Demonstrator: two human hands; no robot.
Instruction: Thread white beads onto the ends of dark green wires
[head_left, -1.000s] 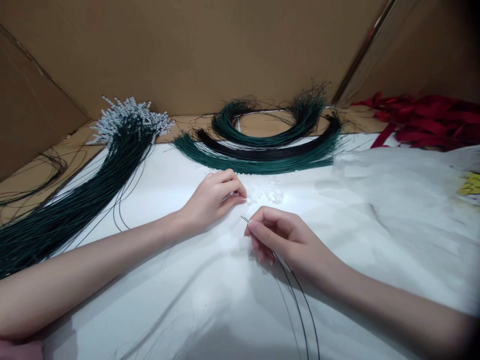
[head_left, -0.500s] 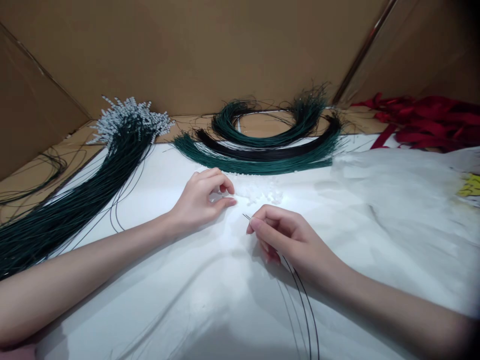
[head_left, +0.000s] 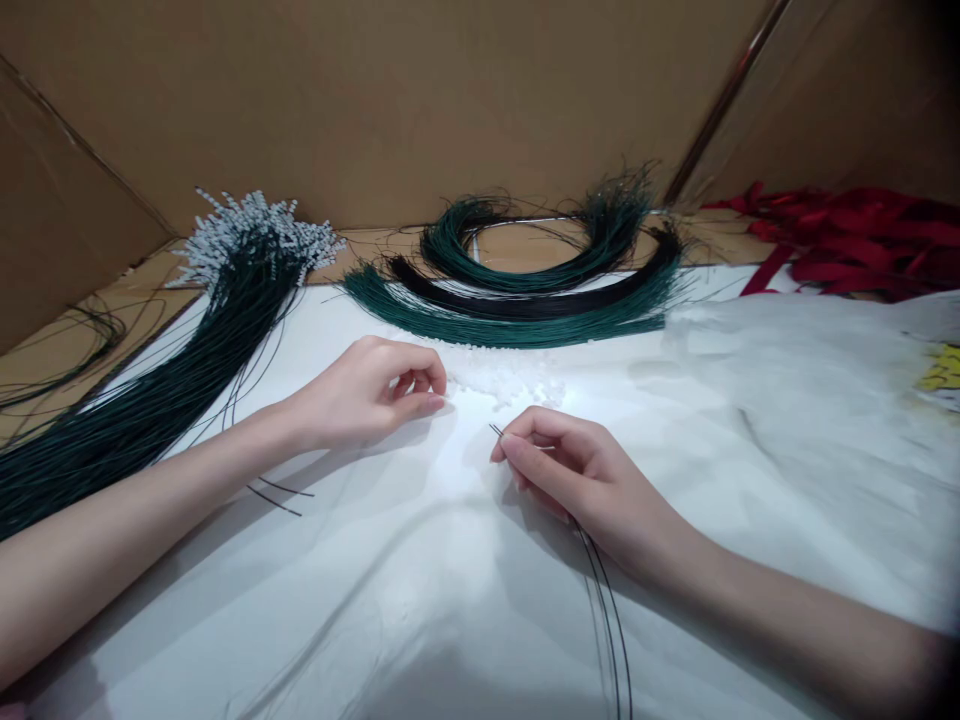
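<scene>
Between the thumb and index finger of my right hand [head_left: 566,460], closed in a pinch, are two thin dark wires [head_left: 616,630]. Their short tips stick out past the fingertips, and the long ends trail down the white sheet. My left hand [head_left: 375,390] is curled, thumb and index finger drawn close together at the left edge of a scatter of small white beads [head_left: 517,378]. Whether a bead sits in that pinch is too small to tell. At the left lies a thick bundle of dark green wires [head_left: 172,385], its far ends covered with white beads [head_left: 255,235].
Curved bundles of green wire [head_left: 525,328] and black wire [head_left: 517,303] lie behind the beads. Red ribbon [head_left: 862,240] is heaped at the back right near crumpled translucent plastic [head_left: 795,390]. Cardboard walls [head_left: 450,100] enclose the white work surface [head_left: 420,600].
My left hand has drawn back to the left from the beads, its fingers closer together. Two wire ends now show below the left forearm. The right hand stays nearly still with its wires.
</scene>
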